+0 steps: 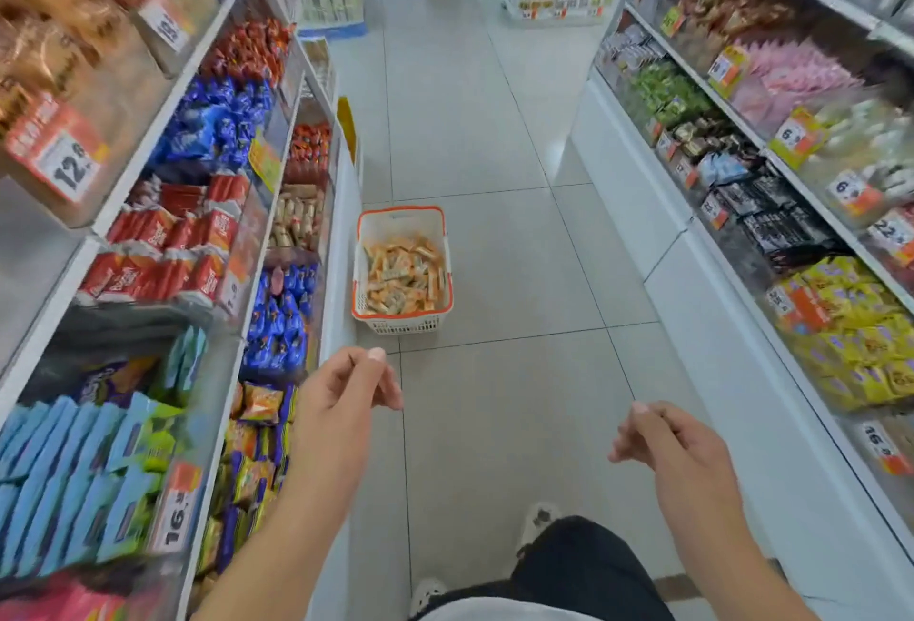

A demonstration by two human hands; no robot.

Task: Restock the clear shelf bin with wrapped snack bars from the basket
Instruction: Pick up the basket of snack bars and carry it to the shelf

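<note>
A white basket (401, 269) with an orange rim, filled with wrapped snack bars (403, 274), is set on the floor (494, 225) beside the left shelves (277, 205). The left hand (341, 388) and right hand (662, 437) are held loosely curled, with nothing gripped.

- Aisle floor (494, 235): open tile runs down the middle between the two shelf runs, unobstructed from the near foreground to the far end.
- Basket (401, 269): stands on the floor just beside the left shelving (341, 225) base, narrowing the left edge of the passage; its top is open, with free access from above to the snack bars (403, 274).
- Right shelving (742, 205): packed with goods, bounds the right side.
- Left hand (346, 385) and right hand (662, 440): both empty, fingers loosely curled, in clear air above the floor, well apart from the basket.
- Shoe (539, 519) and dark trouser leg (578, 566) occupy the near floor.
</note>
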